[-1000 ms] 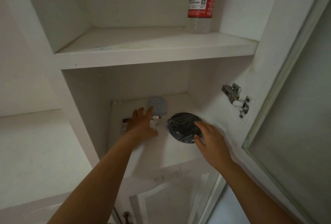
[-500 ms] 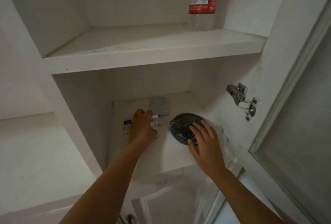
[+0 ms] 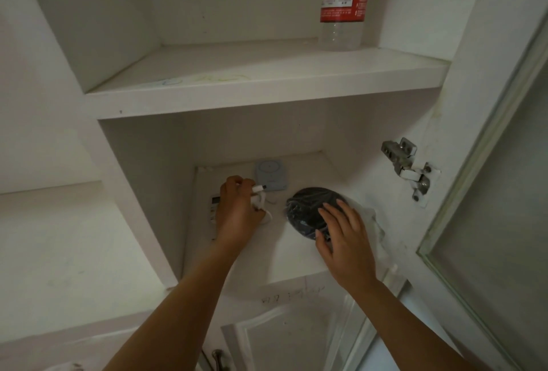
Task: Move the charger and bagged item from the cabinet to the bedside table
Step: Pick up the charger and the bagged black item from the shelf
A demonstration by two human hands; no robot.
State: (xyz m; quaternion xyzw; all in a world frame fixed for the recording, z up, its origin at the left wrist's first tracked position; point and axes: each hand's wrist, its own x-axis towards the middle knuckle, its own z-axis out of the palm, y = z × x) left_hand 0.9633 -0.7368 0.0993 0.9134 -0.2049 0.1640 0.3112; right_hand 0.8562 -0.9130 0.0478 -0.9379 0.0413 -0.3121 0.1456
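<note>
Since half a second ago, the left hand (image 3: pixel 237 213) has curled around the white charger (image 3: pixel 261 197) cable, and the right hand (image 3: pixel 345 237) has slid further onto the bagged item (image 3: pixel 308 210). Both things are still on the lower cabinet shelf (image 3: pixel 296 255), so the carrying is not started. Left fingers are closed on the charger; right fingers lie spread on the bag, not yet gripping.

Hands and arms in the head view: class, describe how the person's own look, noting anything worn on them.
Both forearms are bare as far as the frame shows: no sleeves in view. The left hand and right hand wear no gloves, and no rings, watch or bracelet show on the fingers or wrists. Fingernails on the right hand look short and unpainted.
</note>
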